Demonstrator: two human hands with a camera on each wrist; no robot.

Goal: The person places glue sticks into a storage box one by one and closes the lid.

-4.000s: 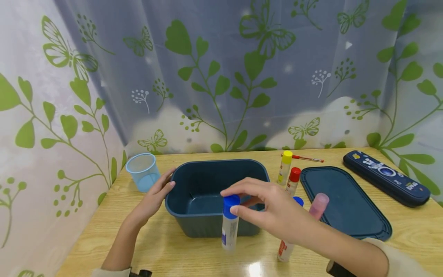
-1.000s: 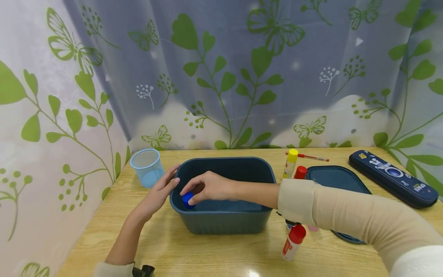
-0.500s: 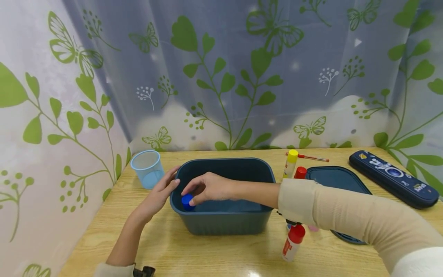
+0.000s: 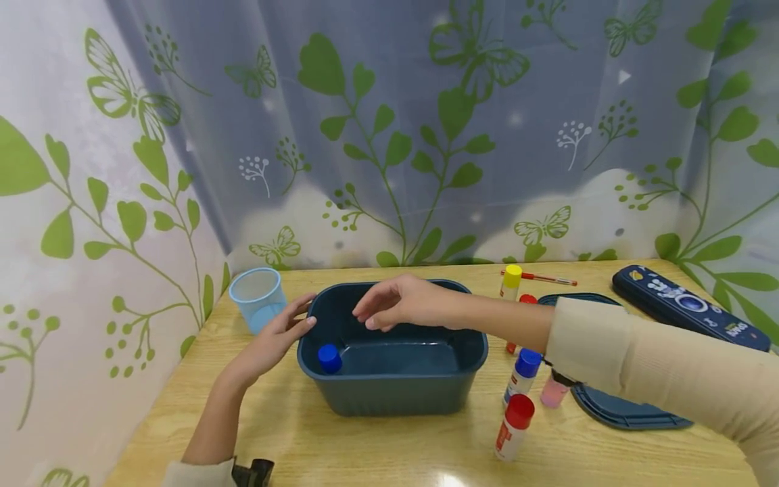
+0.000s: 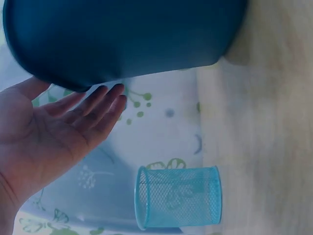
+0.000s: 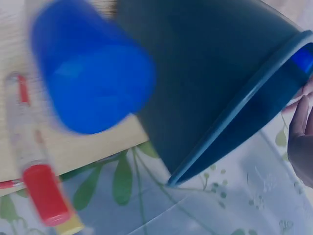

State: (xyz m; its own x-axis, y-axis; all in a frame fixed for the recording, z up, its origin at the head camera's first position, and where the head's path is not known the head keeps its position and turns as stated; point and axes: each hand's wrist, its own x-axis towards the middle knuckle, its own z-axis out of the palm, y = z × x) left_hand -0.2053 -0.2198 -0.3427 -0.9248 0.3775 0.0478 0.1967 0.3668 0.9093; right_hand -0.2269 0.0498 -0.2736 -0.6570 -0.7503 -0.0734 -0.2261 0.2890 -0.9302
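Note:
A blue-capped glue stick (image 4: 330, 358) stands in the left end of a dark teal plastic bin (image 4: 395, 396); only its cap shows. Over the bin is my right hand (image 4: 408, 304), fingers loosely curved, holding nothing. My left hand (image 4: 270, 341) touches the bin's left rim with its thumb tip, its straight fingers along the outer wall, as the left wrist view also shows. Right of the bin stand glue sticks with a yellow cap (image 4: 512, 281), red caps and a second blue cap (image 4: 527, 364). In the right wrist view a blurred blue cap (image 6: 98, 73) is close to the camera.
A light blue mesh cup (image 4: 258, 297) stands left of the bin. At right lie a teal lid (image 4: 627, 409), partly behind my sleeve, a dark pencil case (image 4: 681, 304) and a red pen (image 4: 548, 279). A pink translucent tube (image 4: 553, 392) stands near the lid.
My right hand carried the blue-capped glue stick into the bin's left end, let go of it, and has lifted up and to the right. My left hand stays at the rim.

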